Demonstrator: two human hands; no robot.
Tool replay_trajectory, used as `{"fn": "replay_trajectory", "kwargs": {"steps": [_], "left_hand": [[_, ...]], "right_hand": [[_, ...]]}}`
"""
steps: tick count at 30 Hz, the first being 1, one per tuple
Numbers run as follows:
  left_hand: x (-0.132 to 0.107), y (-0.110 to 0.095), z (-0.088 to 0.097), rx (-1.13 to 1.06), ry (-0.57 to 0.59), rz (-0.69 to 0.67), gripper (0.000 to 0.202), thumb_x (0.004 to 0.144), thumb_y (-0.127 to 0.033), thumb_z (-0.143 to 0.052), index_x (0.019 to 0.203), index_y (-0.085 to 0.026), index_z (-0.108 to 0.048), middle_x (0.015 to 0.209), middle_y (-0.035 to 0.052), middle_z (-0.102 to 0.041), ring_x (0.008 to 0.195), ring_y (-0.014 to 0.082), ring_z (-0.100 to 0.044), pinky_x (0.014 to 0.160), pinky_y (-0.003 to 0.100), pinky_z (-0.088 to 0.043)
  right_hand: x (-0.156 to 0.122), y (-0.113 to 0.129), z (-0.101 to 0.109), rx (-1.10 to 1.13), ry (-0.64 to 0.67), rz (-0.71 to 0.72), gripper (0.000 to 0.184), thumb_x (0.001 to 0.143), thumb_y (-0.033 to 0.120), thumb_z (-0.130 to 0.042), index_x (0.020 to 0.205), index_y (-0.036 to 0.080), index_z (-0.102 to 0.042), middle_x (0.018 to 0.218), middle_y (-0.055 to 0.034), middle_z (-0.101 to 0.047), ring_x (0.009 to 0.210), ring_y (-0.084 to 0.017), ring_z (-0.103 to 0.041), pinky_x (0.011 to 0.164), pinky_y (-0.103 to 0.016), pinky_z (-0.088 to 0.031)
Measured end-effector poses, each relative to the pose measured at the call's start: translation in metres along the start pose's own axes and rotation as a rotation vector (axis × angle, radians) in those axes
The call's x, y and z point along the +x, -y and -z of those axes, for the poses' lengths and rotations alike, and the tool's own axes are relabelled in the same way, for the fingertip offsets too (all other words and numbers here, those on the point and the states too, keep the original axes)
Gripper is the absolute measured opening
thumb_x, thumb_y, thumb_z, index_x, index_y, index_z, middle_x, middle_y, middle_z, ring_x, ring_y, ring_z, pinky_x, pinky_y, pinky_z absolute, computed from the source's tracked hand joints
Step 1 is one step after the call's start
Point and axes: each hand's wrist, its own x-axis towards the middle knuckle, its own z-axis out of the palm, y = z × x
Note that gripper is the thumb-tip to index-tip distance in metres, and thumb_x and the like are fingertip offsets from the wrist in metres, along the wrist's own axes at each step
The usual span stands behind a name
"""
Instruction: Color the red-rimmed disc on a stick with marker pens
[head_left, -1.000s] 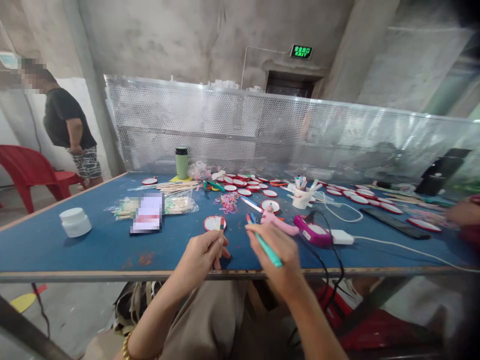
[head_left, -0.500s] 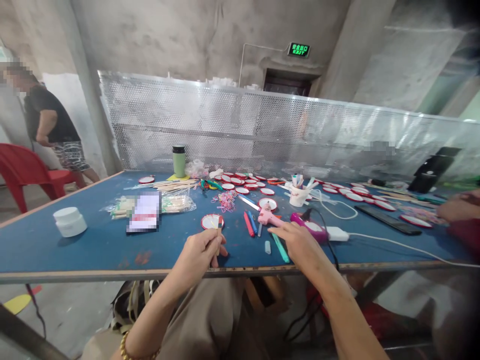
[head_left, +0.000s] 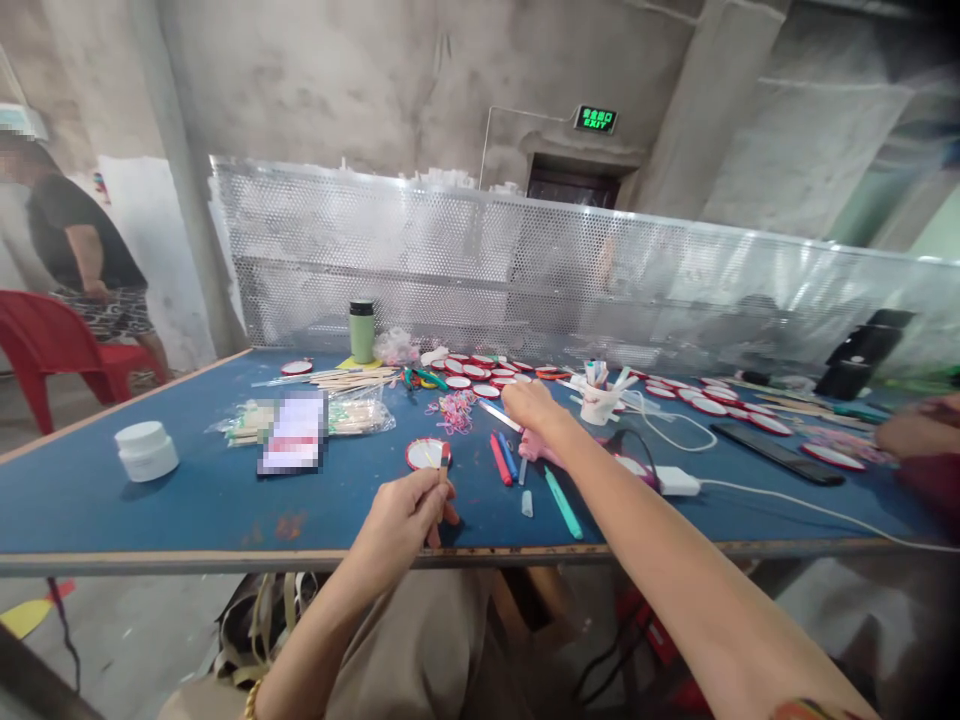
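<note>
Stick (head_left: 445, 462) pinched in left hand (head_left: 405, 510), right hand (head_left: 534, 408) stretched past pink glue gun (head_left: 534, 446)

Left: thumb and fingers closed on flat wooden stick, red-and-dark end up, near middle of worktop's (head_left: 210, 520) front edge. Right: fingers bent, beyond smooth plastic gun; can't tell if gripping. Just past left fingertips: round white disc (head_left: 421, 456), red rim. Slim plastic markers, red (head_left: 500, 460), blue (head_left: 508, 456), teal (head_left: 563, 503); teal nearest front edge. Farther: tangled thin loops (head_left: 454, 412), tapered cup (head_left: 598, 406) of pens, red-rimmed discs (head_left: 475, 372) toward back edge. Squat glossy jar (head_left: 146, 455) by left edge; cylindrical green tumbler (head_left: 361, 335) near back edge, before perforated metal panel (head_left: 390, 250).
</note>
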Motion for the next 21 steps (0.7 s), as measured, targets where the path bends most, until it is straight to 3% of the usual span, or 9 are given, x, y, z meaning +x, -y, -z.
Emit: {"fn": "replay_trajectory", "kwargs": {"steps": [3,4,8,12,15,17,21], "left_hand": [[0.0,0.002,0.0,-0.03,0.015,0.009,0.03,0.094,-0.039,-0.042,0.085,-0.017,-0.06,0.075,0.0023,-0.071,0.047,0.0104,-0.057,0.048,0.02,-0.041],[0.001,0.002,-0.001,-0.038,0.016,0.015,0.03,0.094,-0.04,-0.042,0.086,-0.017,-0.06,0.075,0.0022,-0.071,0.047,0.0105,-0.057,0.047,0.02,-0.041],[0.001,0.002,-0.001,-0.046,0.004,0.019,0.03,0.093,-0.04,-0.043,0.087,-0.018,-0.061,0.075,0.0022,-0.071,0.048,0.0107,-0.057,0.048,0.02,-0.042],[0.002,0.002,-0.002,-0.04,-0.001,0.018,0.031,0.094,-0.04,-0.042,0.088,-0.017,-0.062,0.074,0.0024,-0.071,0.048,0.0101,-0.056,0.047,0.02,-0.042],[0.002,0.002,-0.002,-0.046,0.001,0.013,0.031,0.094,-0.04,-0.042,0.088,-0.017,-0.062,0.074,0.0025,-0.07,0.048,0.01,-0.056,0.047,0.019,-0.042],[0.002,0.002,-0.002,-0.055,0.005,0.016,0.031,0.094,-0.04,-0.042,0.088,-0.017,-0.062,0.074,0.0025,-0.07,0.047,0.01,-0.056,0.047,0.02,-0.042],[0.002,0.002,-0.003,-0.065,0.003,0.013,0.031,0.094,-0.04,-0.043,0.089,-0.017,-0.062,0.074,0.0027,-0.07,0.046,0.0099,-0.056,0.047,0.02,-0.043]], "right_hand": [[0.016,0.007,-0.022,-0.079,0.16,-0.066,0.031,0.095,0.033,-0.061,0.121,0.016,-0.061,0.122,-0.0098,-0.063,0.104,-0.021,-0.064,0.088,-0.041,-0.055],[0.019,0.009,-0.027,-0.095,0.203,-0.083,0.034,0.096,0.035,-0.061,0.124,0.017,-0.059,0.125,-0.0095,-0.061,0.106,-0.022,-0.064,0.089,-0.042,-0.055],[0.03,0.013,-0.034,-0.101,0.333,-0.118,0.034,0.096,0.035,-0.06,0.125,0.017,-0.058,0.126,-0.009,-0.061,0.106,-0.022,-0.063,0.089,-0.043,-0.055],[0.041,0.015,-0.031,-0.032,0.354,-0.136,0.035,0.096,0.035,-0.06,0.126,0.017,-0.057,0.126,-0.0092,-0.06,0.106,-0.022,-0.063,0.089,-0.043,-0.055],[0.047,0.012,-0.02,0.056,0.307,-0.165,0.034,0.093,0.033,-0.065,0.12,0.013,-0.061,0.12,-0.0119,-0.064,0.104,-0.022,-0.065,0.088,-0.039,-0.056],[0.049,0.004,-0.01,0.136,0.266,-0.197,0.027,0.087,0.027,-0.071,0.107,0.009,-0.068,0.103,-0.0176,-0.07,0.095,-0.025,-0.07,0.079,-0.032,-0.057],[0.045,-0.015,0.011,0.325,0.194,-0.209,0.023,0.089,0.019,-0.062,0.109,0.007,-0.065,0.08,-0.0122,-0.074,0.069,-0.02,-0.072,0.059,-0.025,-0.055]]}}
